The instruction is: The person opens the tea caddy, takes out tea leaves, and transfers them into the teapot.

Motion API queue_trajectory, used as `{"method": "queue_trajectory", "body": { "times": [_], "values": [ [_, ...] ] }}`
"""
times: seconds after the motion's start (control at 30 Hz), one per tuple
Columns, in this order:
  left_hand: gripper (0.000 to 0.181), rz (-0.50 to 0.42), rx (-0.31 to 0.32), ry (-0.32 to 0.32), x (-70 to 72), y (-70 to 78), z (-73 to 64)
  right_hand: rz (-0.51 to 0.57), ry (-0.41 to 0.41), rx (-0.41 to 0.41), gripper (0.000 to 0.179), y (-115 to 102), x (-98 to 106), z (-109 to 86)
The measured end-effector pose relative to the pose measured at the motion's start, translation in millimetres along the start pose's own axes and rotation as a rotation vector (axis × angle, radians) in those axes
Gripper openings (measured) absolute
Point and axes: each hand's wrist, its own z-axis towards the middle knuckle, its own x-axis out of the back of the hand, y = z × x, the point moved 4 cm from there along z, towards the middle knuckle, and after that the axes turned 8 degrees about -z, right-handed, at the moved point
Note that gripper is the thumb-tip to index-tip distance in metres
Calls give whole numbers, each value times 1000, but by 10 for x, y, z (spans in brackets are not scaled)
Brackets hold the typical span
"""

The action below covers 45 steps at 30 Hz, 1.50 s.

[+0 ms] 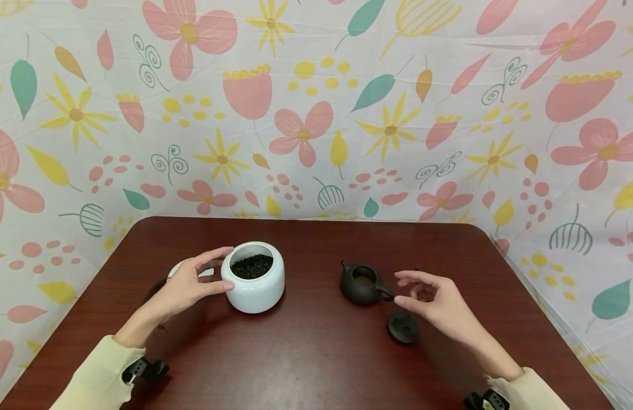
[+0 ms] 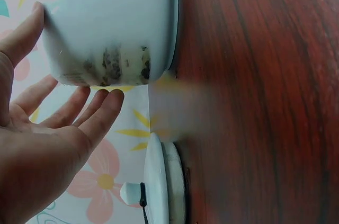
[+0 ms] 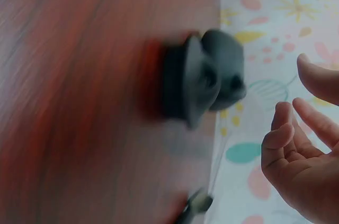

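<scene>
A rounded white jar [image 1: 256,293] stands upright at the left of the table, lidless, with dark loose tea leaves [image 1: 252,266] inside. My left hand [image 1: 185,287] is at its left side, thumb near the front and fingers toward the back, fingertips touching the wall. Beyond that hand lies the jar's white lid [image 2: 156,181], its knob tied with a dark cord. A small black teapot [image 1: 361,289] sits uncovered right of centre, handle toward my right hand [image 1: 439,299]. That hand hovers by the handle, fingers loosely bent, holding nothing. The round black teapot lid [image 1: 403,327] lies in front.
The dark reddish-brown wooden table [image 1: 295,353] reaches back to a white cloth [image 1: 316,193] printed with flowers and leaves. In the right wrist view, a blurred dark stick-like thing with a pale tip [image 3: 200,203] lies on the table; its kind is unclear.
</scene>
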Motion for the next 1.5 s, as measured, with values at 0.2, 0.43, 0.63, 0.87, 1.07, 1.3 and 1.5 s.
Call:
{"method": "queue_trajectory", "body": {
  "times": [0.2,0.43,0.63,0.87,1.07,1.3,1.5],
  "values": [
    [73,-30,22,-8,15,0,5,-90,23,-46,40,237,158,-88],
    [75,-78,30,-29,17,-13,27,-197,28,-75,43,420,276,-189],
    [78,-108,23,-49,19,-24,48,-293,4,-74,45,535,375,-221],
    [78,-99,31,-57,18,-52,54,-374,-11,-132,46,638,439,-283],
    [78,-92,35,-58,13,-52,58,-433,-24,-190,45,706,477,-302],
    [78,-95,40,-60,-7,-57,59,-440,-65,-205,43,805,490,-313],
    [77,-101,42,-56,-16,-54,57,-450,-81,-208,38,853,502,-300]
  ]
}}
